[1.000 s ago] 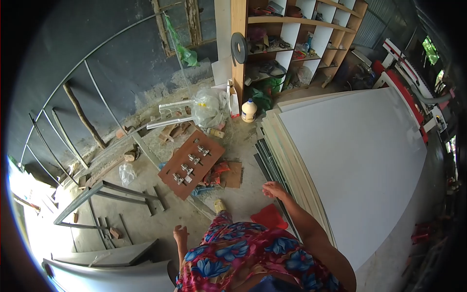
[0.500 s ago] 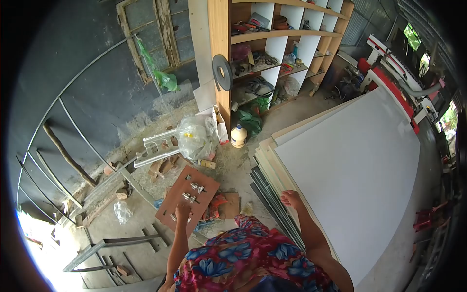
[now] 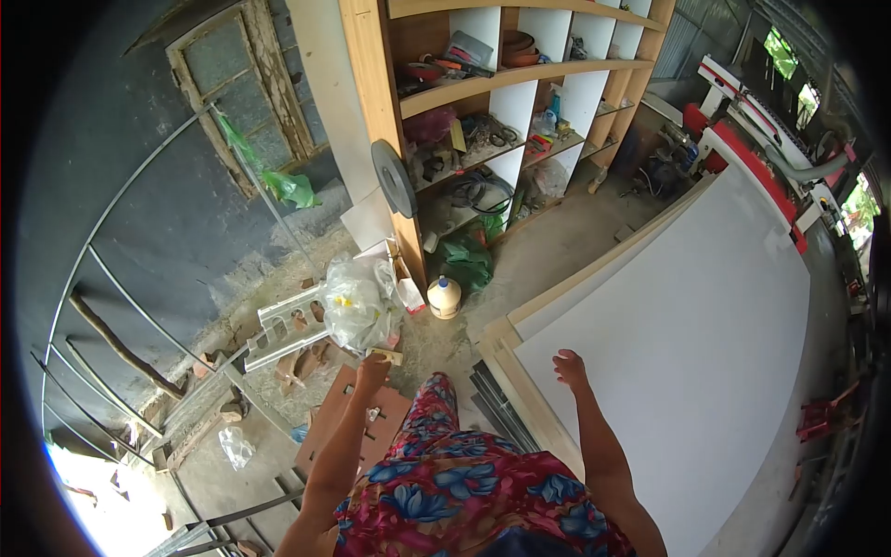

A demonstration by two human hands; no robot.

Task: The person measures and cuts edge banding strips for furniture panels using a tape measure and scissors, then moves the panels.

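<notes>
Left hand (image 3: pixel 374 369) is right up against a small tan piece (image 3: pixel 387 356) just below the clear plastic bag (image 3: pixel 357 302); can't tell if its grip is closed on it. Right hand (image 3: pixel 569 367) rests with fingers apart on the near-left corner of the white panel (image 3: pixel 687 343), whose long axis runs off far-right.

- Clothing (image 3: pixel 464 492): loose floral print fabric, red/magenta ground w/ large blue flowers & dark leaves btwn them
- Trouser leg (image 3: pixel 432 408): same print as top, looks like a matching set
- Both arms bare up to upper arm, as far as visible
- L hand (image 3: pixel 373 369) & R hand (image 3: pixel 569 365): bare
- Dark blue patch (image 3: pixel 515 546) at bottom centre, over the print; can't tell what it is
</notes>
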